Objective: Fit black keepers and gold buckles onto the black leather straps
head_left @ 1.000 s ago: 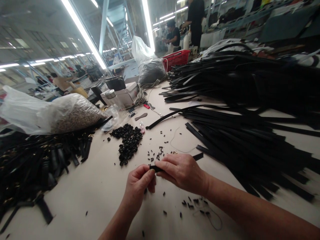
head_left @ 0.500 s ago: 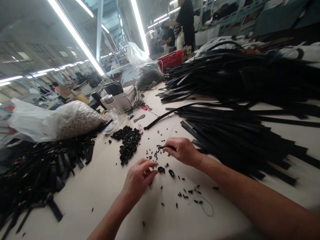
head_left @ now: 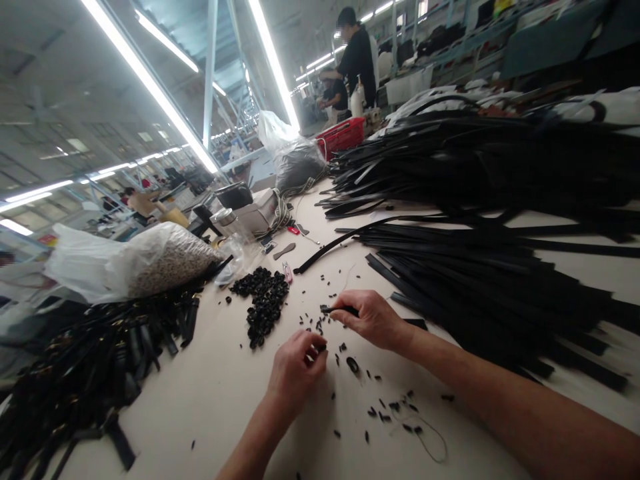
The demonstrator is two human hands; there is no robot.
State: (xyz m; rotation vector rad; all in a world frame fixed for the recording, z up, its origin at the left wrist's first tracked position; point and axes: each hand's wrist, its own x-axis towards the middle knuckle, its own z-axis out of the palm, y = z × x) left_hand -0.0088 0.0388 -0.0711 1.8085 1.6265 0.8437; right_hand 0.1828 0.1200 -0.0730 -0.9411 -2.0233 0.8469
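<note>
My left hand (head_left: 298,365) is closed in a pinch on a small black loop (head_left: 321,347), low over the table. Most of that loop is covered by the fingers. My right hand (head_left: 373,319) grips a narrow black strap, whose tip (head_left: 326,309) pokes out past the thumb and forefinger toward the left. Just right of the left hand another black loop (head_left: 353,365) lies on the table. Small black bits (head_left: 385,418) are scattered around both hands. A heap of black loops (head_left: 265,301) sits beyond the left hand.
Bundles of long black straps (head_left: 465,287) cover the right side. Finished-looking black straps with metal parts (head_left: 125,340) lie at left, beside a plastic bag (head_left: 165,260). Pink snips (head_left: 287,272), a clear jar (head_left: 230,227) and a red basket (head_left: 345,137) stand farther back. A person (head_left: 357,60) stands behind.
My left hand has closed on the loop that lay at its fingertips and lifted it. The right hand keeps its hold on the strap. The whole view has shifted slightly.
</note>
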